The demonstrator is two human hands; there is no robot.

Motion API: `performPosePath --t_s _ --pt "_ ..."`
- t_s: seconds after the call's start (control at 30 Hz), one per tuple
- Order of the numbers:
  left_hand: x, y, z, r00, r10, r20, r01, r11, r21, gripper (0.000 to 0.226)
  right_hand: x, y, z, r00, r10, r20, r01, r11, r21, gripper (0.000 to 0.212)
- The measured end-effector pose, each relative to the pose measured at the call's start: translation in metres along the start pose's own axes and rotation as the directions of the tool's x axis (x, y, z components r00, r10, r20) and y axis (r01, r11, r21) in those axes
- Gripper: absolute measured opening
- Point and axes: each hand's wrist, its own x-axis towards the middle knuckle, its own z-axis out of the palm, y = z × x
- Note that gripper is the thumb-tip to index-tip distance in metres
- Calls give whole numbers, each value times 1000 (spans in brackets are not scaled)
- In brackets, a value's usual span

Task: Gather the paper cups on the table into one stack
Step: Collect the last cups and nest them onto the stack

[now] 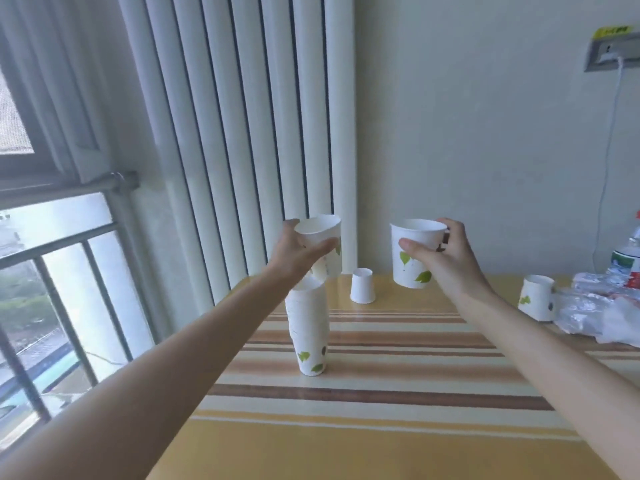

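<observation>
The cup stack [307,334] stands mid-frame on the striped worktop [381,393] — the left hand [298,252], clamped on one cup [322,242] just above it, should level that cup before nesting — the right hand [446,252] grips another cup [412,258].

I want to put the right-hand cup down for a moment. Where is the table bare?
The widest bare patch of the striped table is the near part, in front of the cup stack. Another lies between the stack and the upside-down cup at the right. It is crowded at the right edge: plastic bags and a bottle.
</observation>
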Motion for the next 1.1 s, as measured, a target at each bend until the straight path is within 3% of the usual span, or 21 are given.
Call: performPosePath --t_s 0.2,0.33,0.5,0.57,0.63,0.7,0.87,0.97,1.1 --pt "8 -37 -26 994 -102 36 102 995 -17 75 -4 -14 46 998 -19 66 16 999 49 65" --pt "9 -56 -24 965 -187 185 168 979 112 81 2 -24 67 998 -35 51 27 988 153 60" --pt "0 -80 -22 937 -224 267 193 971 137 118 8 -18 109 993 -36 111 23 993 115 69" --pt "-3 -89 -23 939 -179 293 156 983 100 106 8 -8 126 988 2 152 -21 992 122 70" --pt "-6 -93 -23 947 -125 297 118 992 41 74 7 5 139 980 14 200 -33 995 93 70" --pt "-7 -96 -24 951 -100 292 101 995 10 59 5 17 146 968 29 251 -36 999 22 72" --pt "-7 -104 -28 964 -116 240 119 993 0 58 1 41 157 926 131 354 -85 986 -144 87" --pt "-8 -106 -27 971 -103 217 105 994 5 59 -4 47 157 891 194 411 -145 978 -147 88" --pt "-9 -109 -24 972 -106 208 108 994 1 61 -9 52 159 897 207 390 -165 977 -137 90"
